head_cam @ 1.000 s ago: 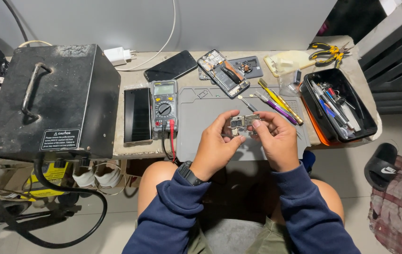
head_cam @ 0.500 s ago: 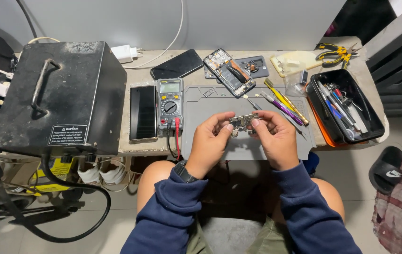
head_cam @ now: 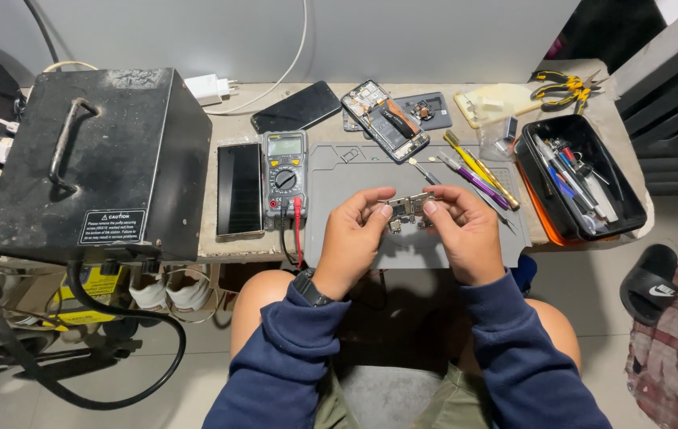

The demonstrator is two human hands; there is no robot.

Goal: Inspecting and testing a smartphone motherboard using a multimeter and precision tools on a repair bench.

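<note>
The fingertips of both hands meet on a small circuit board (head_cam: 409, 209), held above the grey work mat (head_cam: 339, 238). The left hand (head_cam: 352, 238) pinches the board's left end between thumb and forefinger; the right hand (head_cam: 466, 234) pinches its right end the same way. The board spans the gap between the two sets of fingertips, lying roughly level, with its metal face turned up towards the camera. Both hands are closed on the board; the remaining fingers curl underneath it.

Positions relative to the mat:
- Touching the mat's left edge: a multimeter (head_cam: 284, 168) with red and black leads running down over the table edge.
- Left of the multimeter: a dark glass phone panel (head_cam: 239, 189), lying flat.
- Further left: a large black metal box (head_cam: 101, 159) with a handle on top.
- Behind the mat: an opened phone (head_cam: 383, 119) and a black phone (head_cam: 296, 106).
- On the mat's right part: several slim hand tools (head_cam: 478, 168), lying diagonally.
- Right of the mat: a black tray (head_cam: 617, 208) holding more tools.
</note>
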